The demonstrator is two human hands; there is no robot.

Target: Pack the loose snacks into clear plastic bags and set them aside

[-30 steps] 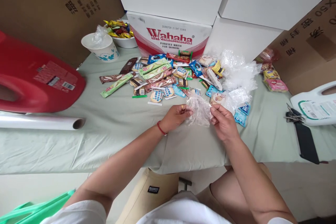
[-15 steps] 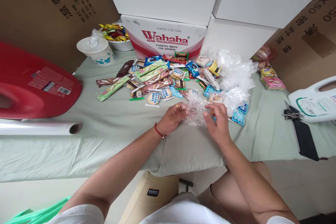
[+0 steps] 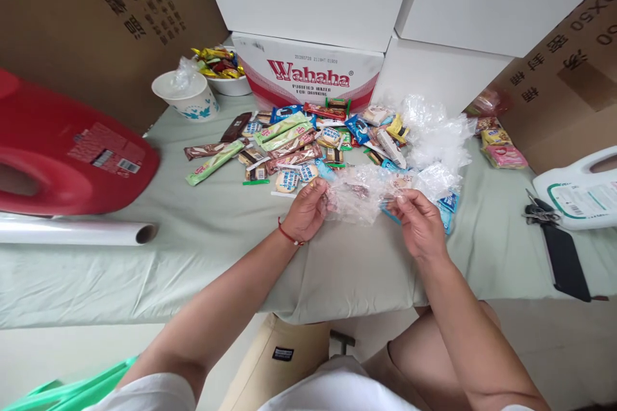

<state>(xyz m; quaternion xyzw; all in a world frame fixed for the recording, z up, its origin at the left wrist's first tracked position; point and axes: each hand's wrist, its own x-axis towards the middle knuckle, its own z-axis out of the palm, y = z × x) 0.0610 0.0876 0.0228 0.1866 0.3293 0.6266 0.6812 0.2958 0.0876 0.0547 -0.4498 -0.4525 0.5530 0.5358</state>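
Observation:
A clear, crinkled plastic bag [image 3: 359,196] is stretched sideways above the front of the table. My left hand [image 3: 308,209] pinches its left end, and a red cord bracelet circles that wrist. At the other end, the fingers of my right hand [image 3: 420,221] are closed on the plastic. Just beyond lies a heap of wrapped snacks, among them green sticks [image 3: 284,128], brown sticks [image 3: 294,157] and round biscuits [image 3: 288,180]. More crumpled clear bags [image 3: 434,131] are piled to the right of the heap.
Left stand a red jug [image 3: 72,141], a plastic roll [image 3: 72,230], a paper cup [image 3: 186,99] and a white bowl [image 3: 231,85] of candies. A Wahaha carton [image 3: 308,70] backs the green cloth [image 3: 216,270]. Right are a white jug [image 3: 578,189], keys [image 3: 540,212] and a black phone-like object [image 3: 566,263].
My right hand has moved right and closed on the bag's edge. The bunched bag is now spread wider between both hands. The view has shifted slightly.

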